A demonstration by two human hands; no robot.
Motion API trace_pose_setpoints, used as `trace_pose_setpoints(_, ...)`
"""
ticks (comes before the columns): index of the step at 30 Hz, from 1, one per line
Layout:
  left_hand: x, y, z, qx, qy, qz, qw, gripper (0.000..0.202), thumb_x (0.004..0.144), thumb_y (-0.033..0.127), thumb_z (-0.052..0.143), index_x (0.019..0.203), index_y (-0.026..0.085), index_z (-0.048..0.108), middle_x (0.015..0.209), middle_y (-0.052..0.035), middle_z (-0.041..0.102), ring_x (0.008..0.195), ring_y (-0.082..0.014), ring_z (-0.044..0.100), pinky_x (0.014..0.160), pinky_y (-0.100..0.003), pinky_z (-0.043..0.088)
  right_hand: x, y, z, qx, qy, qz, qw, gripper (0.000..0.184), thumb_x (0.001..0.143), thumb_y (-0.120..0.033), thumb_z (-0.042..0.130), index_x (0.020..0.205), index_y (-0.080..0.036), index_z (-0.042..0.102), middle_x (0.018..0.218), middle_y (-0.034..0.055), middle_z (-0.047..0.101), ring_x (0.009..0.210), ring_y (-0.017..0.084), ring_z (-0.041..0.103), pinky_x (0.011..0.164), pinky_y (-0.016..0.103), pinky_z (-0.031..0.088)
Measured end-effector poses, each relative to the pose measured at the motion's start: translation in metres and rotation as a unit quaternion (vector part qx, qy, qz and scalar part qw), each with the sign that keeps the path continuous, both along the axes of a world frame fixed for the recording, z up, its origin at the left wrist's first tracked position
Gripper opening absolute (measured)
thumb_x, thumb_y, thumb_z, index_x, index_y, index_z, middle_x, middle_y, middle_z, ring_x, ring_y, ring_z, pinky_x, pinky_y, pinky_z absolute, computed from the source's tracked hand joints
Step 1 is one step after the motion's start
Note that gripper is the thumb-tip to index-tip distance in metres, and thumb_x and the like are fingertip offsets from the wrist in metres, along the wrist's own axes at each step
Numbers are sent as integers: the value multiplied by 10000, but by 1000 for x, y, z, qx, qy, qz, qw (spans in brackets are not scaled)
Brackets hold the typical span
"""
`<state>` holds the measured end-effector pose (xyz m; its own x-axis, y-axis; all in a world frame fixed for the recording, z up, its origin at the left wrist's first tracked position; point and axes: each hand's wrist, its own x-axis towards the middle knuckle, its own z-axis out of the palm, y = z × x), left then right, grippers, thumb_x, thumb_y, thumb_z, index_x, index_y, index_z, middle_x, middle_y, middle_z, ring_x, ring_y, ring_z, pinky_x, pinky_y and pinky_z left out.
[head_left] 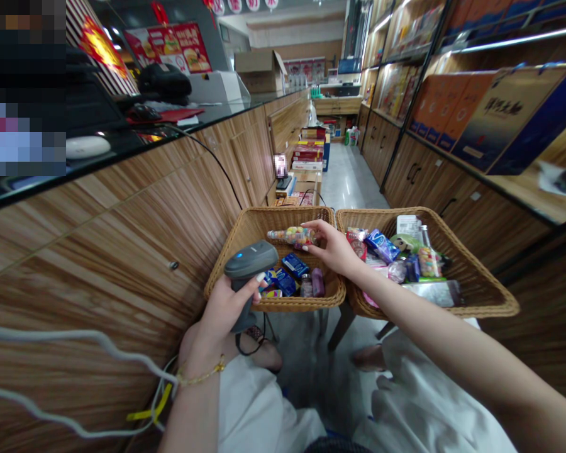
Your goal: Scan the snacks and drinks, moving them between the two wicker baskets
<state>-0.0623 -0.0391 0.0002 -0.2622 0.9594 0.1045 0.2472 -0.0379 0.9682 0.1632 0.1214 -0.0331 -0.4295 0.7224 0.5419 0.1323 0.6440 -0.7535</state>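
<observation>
My left hand (226, 308) is closed around the handle of a dark grey barcode scanner (252, 258), which has a small blue light on top. In my right hand (332, 248) is a clear bottle of colourful candies (292, 236), lying on its side with its neck to the left. The bottle is over the left wicker basket (224, 270). Inside that basket are blue packets (295, 265), a small jar (306, 285) and a purple tube-like item (317, 282). The right wicker basket (493, 286) holds several packets and another candy bottle (428, 258).
A wooden counter (136, 214) with a dark top runs along the left. Wooden shelves with gift boxes (500, 119) line the right. Stacked boxes (309, 151) and a phone (281, 167) stand beyond the baskets. White cables (75, 340) cross the lower left.
</observation>
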Motion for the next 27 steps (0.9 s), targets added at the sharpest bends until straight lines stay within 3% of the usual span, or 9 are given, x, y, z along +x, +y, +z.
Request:
trace_pose_setpoints(5,1,-1,-1,0,-9,3,1000,273,804,422,786,788,162,705,633,-18,708,540,-148,609,553,-255,507,-1,0,1,5,-17,-2,1000,422,804,-147,705,1213,-233,645,1205,70,715,1048,228,690,948,400,569)
trace_pose_setpoints(15,-1,-1,-2,5,0,2,1000,289,813,437,780,841,155,722,615,-3,695,532,-147,601,552,-255,511,0,-4,3,14,-20,-19,1000,415,817,-156,719,1220,-232,653,1220,73,717,1133,240,673,949,386,553)
trace_pose_setpoints(19,-2,-1,-3,4,15,0,1000,282,829,435,766,825,157,718,603,-4,688,535,-151,607,568,-263,518,5,-5,14,35,-43,-50,997,453,812,-139,710,1252,-242,666,1214,70,726,1032,237,694,916,400,567)
trace_pose_setpoints(23,-3,-1,-4,5,19,5,1000,275,829,432,757,797,165,700,642,-24,717,556,-159,624,586,-272,528,29,-8,40,97,-62,-93,989,447,847,-195,716,1287,-260,673,1252,74,733,1086,263,698,987,450,552)
trace_pose_setpoints(27,-4,0,-4,4,30,2,1000,290,827,446,757,778,166,700,614,-28,705,580,-179,647,605,-283,538,79,-12,59,110,-107,-145,977,454,877,-321,733,1324,-273,666,1162,75,762,1087,305,718,961,490,569)
